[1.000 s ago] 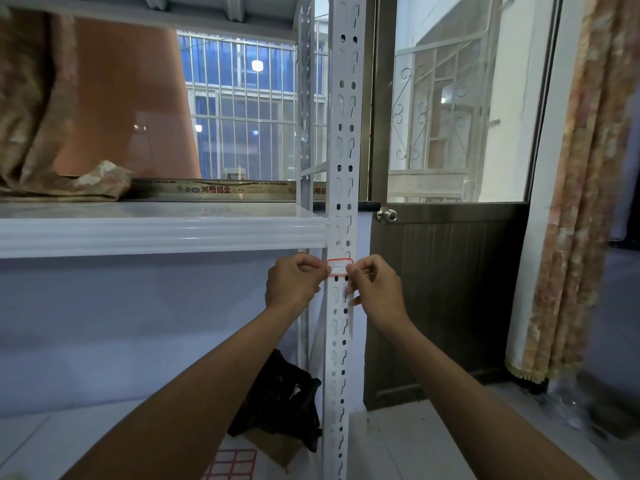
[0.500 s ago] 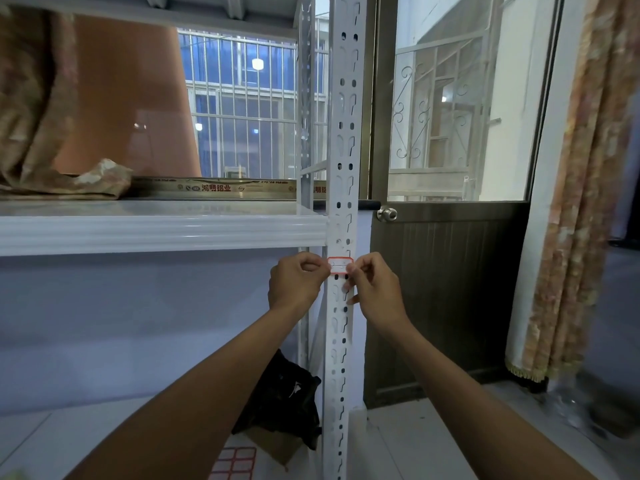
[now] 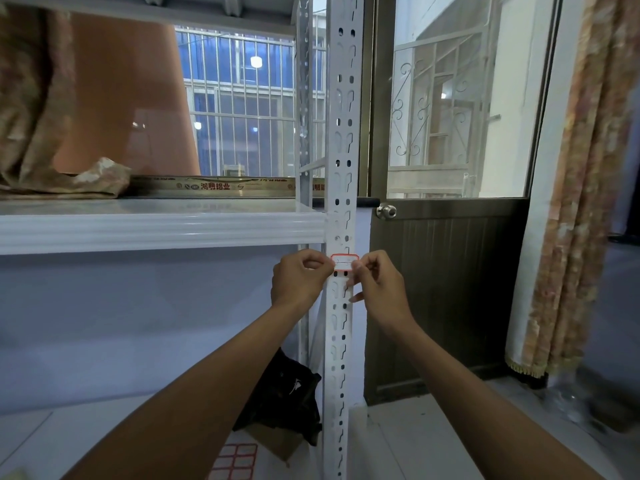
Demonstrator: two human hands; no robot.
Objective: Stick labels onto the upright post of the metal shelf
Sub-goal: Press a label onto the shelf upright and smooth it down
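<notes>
A white perforated upright post (image 3: pixel 341 140) of the metal shelf runs down the middle of the view. A small white label with a red border (image 3: pixel 344 262) lies flat across the post just below the shelf board. My left hand (image 3: pixel 298 279) pinches the label's left end and my right hand (image 3: pixel 378 285) pinches its right end, fingers curled, one hand on each side of the post. A sheet of more red-bordered labels (image 3: pixel 235 461) lies on the lower board near the post's foot.
The white shelf board (image 3: pixel 156 232) meets the post at the left, with crumpled cloth (image 3: pixel 65 181) and a printed metal bar (image 3: pixel 214 186) on it. A black bag (image 3: pixel 287 396) sits below. A brown door (image 3: pixel 446 292) with a knob (image 3: pixel 387 211) and a curtain (image 3: pixel 581 202) stand to the right.
Both hands and the label have stayed at the same spot on the post; only the view has shifted slightly.
</notes>
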